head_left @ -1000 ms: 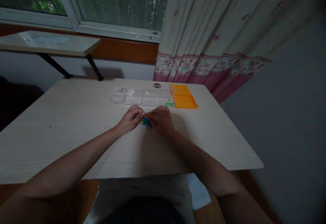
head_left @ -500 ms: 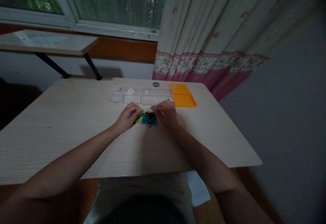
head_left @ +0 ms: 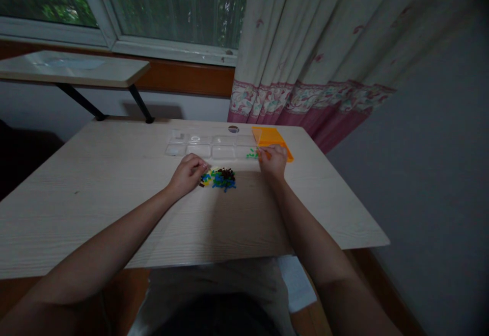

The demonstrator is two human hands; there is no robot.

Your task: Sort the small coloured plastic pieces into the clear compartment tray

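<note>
A small pile of loose pieces (head_left: 224,179), blue, green, yellow and dark brown, lies on the table; they are too small to name. My left hand (head_left: 187,176) rests at the pile's left edge, thumb and fingers pinched together. Whatever they may hold is hidden. Behind the pile stands a clear plastic compartment tray (head_left: 211,151). My right hand (head_left: 274,161) is at the tray's right end, its fingers bent into a pinch whose contents I cannot make out. Several small green pieces (head_left: 251,154) lie in the right front compartment, beside those fingertips.
An orange plastic case (head_left: 271,136) sits at the tray's right end, partly behind my right hand. A round dark spot (head_left: 233,129) shows behind the tray. At the back left, a raised shelf (head_left: 76,68) stands on black legs. A curtain (head_left: 290,71) hangs behind the table (head_left: 126,198).
My right hand has moved right, from above the pile to the tray's right end. More green pieces now show in that compartment. My left hand has shifted slightly left, uncovering more of the pile.
</note>
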